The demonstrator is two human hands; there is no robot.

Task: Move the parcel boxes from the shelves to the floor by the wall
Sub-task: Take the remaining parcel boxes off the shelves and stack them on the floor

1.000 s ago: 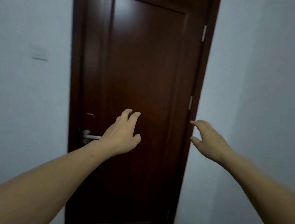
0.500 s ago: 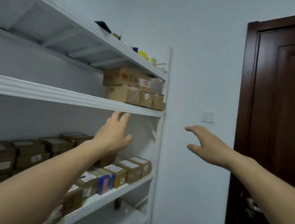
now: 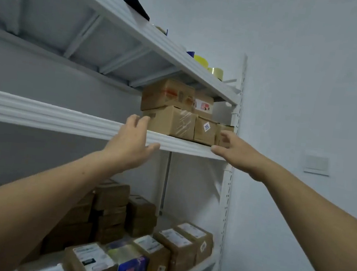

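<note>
Although both hands are raised to the middle shelf (image 3: 64, 117), nothing is gripped by either. The left hand (image 3: 132, 143) is held flat, with fingers straight and the thumb spread across the shelf's front edge. Its fingertips are seen at the left corner of the taped box (image 3: 172, 122), but contact cannot be confirmed. The right hand (image 3: 235, 153) is likewise opened, with fingers extended toward the small box (image 3: 226, 130) at the right end of the row. That box is partly covered by those fingers, and touch cannot be told here either.

Between these two, a box with a numbered sticker (image 3: 204, 130) is set. A second tier is formed by an upper box (image 3: 167, 95) and a box with a red-and-white label (image 3: 203, 106), both placed close under the top shelf (image 3: 161, 42).

On the top shelf, a dark flat object (image 3: 135, 5) and yellow tape rolls (image 3: 200, 60) are only partly visible over the edge. On the lower shelf (image 3: 200, 269), further boxes (image 3: 183, 245) are stacked. Those at the rear are lost in shadow, and those at the left are hidden behind the left forearm. Label print is too small to be read. A switch plate (image 3: 316, 164) is mounted on the wall (image 3: 312, 83).
</note>
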